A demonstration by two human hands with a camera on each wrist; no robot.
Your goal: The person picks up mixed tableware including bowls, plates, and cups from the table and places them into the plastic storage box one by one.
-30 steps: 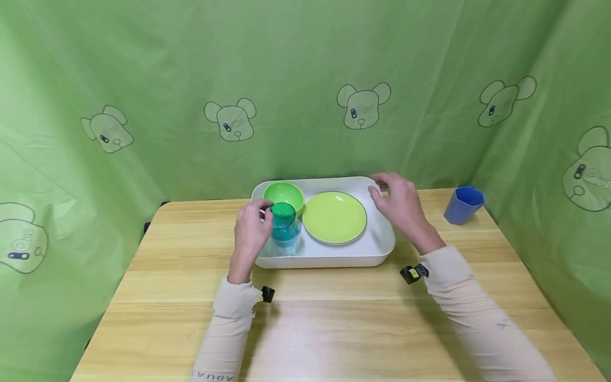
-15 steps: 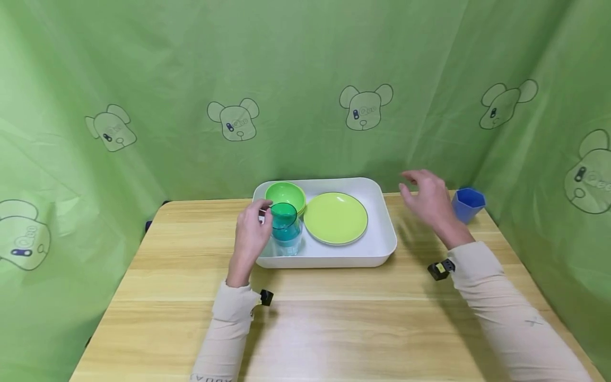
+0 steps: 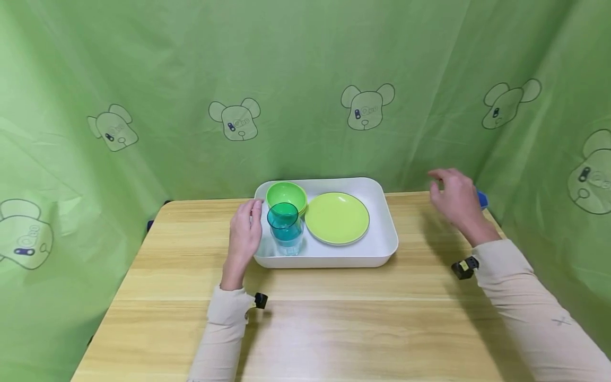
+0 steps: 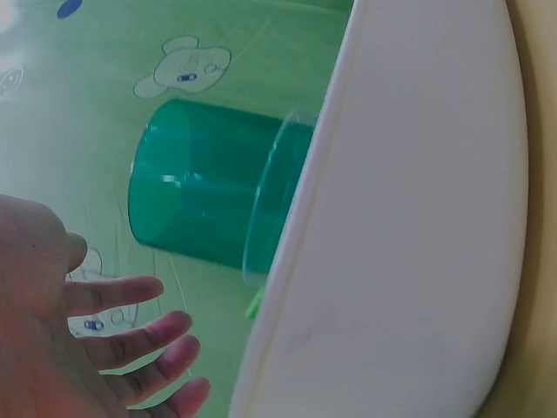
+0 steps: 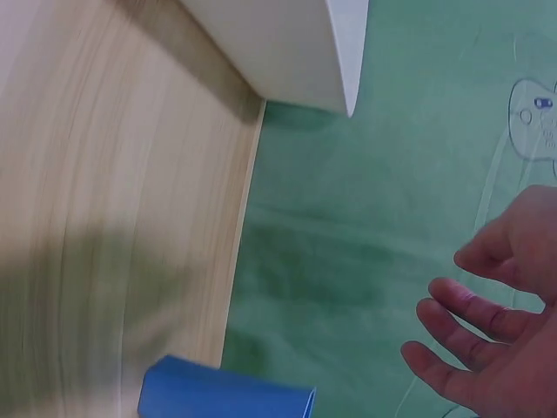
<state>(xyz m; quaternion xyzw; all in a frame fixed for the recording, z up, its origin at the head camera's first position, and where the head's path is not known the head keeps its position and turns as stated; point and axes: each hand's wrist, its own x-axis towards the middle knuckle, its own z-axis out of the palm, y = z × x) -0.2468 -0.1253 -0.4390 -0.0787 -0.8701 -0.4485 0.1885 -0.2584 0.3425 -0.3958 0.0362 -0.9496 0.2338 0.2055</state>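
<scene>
A teal tumbler point(image 3: 285, 227) nests in a clear cup point(image 3: 288, 248) at the left end of a white tray point(image 3: 329, 261). Just left of the tumbler is my left hand point(image 3: 245, 232), its fingers apart from it and holding nothing. In the left wrist view those fingers spread loosely beside the teal tumbler point(image 4: 209, 187). My right hand point(image 3: 455, 196) hovers over the table's right rear, fingers loosely bent around nothing. Behind it in the head view a blue cup point(image 3: 483, 200) is mostly hidden; the right wrist view shows part of this blue cup point(image 5: 222, 392) below the hand.
Inside the tray, stacked green bowls point(image 3: 286, 196) stand behind the tumbler, and a lime-green plate point(image 3: 337, 218) lies to their right. All of it rests at the back of a wooden table point(image 3: 305, 323). A green curtain point(image 3: 296, 63) hangs close behind and along both sides.
My left hand has let go of the teal tumbler and drawn back to the left. My right hand has travelled right, from the tray's right end toward the blue cup.
</scene>
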